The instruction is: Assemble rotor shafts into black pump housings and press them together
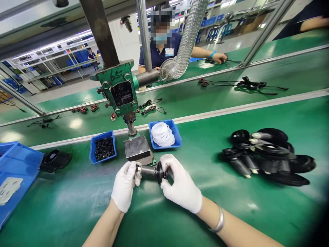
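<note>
A wide green conveyor surface [231, 212] is filling most of the view, with further green lanes and metal rails running behind it in a bright factory hall. A green press machine [120, 89] is hanging over the bench from a dark post, with a silver flexible hose [187, 37] curving into it and a grey metal block [137, 149] sitting beneath. A large blue bin [15, 171] is lying at the left edge. A pile of black flanged parts [267, 156] is resting on the right, well apart from the hands. Two small blue trays are flanking the block: one with black rings [103, 148], one with white rings [162, 134]. Across the line, another person [164, 44] is reaching toward black cables.

The left hand [124, 185] and right hand [181, 183], both in white gloves, are closing around a shaft with a black flange [151, 171] just in front of the block. Its long axis is lying roughly level, left to right, metal tip pointing left into the left fingers, flange end in the right fingers.
</note>
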Action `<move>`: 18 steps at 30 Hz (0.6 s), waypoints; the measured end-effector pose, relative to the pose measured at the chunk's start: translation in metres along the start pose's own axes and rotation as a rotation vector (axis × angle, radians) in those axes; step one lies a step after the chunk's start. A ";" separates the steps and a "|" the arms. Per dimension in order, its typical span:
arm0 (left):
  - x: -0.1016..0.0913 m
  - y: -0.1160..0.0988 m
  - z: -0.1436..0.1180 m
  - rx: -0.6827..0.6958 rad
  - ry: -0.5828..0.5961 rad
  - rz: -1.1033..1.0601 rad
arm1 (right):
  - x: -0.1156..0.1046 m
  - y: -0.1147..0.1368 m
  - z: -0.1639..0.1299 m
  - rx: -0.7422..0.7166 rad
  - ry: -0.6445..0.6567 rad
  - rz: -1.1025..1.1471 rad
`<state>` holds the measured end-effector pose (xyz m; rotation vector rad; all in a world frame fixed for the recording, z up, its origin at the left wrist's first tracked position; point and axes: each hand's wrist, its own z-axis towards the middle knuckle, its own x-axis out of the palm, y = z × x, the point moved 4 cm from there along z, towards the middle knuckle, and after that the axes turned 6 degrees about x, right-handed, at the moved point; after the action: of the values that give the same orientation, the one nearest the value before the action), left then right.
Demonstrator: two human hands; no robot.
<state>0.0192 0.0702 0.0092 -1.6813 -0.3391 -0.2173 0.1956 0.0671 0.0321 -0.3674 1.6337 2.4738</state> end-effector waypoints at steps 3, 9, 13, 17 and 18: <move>-0.004 -0.002 0.001 0.054 0.024 0.131 | -0.001 0.011 -0.004 -0.173 0.008 -0.149; -0.008 0.002 0.000 0.073 0.016 0.131 | -0.001 0.017 -0.009 -0.302 -0.038 -0.284; -0.008 0.003 -0.002 0.074 0.016 0.180 | 0.002 0.020 -0.010 -0.393 0.013 -0.361; -0.002 -0.001 -0.006 0.111 0.021 0.107 | 0.000 0.012 -0.005 -0.202 -0.012 -0.187; 0.001 -0.002 -0.008 0.089 0.031 0.053 | 0.001 0.009 -0.004 -0.145 -0.013 -0.133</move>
<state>0.0197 0.0626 0.0120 -1.5954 -0.2775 -0.1861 0.1931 0.0601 0.0383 -0.4615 1.3814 2.4951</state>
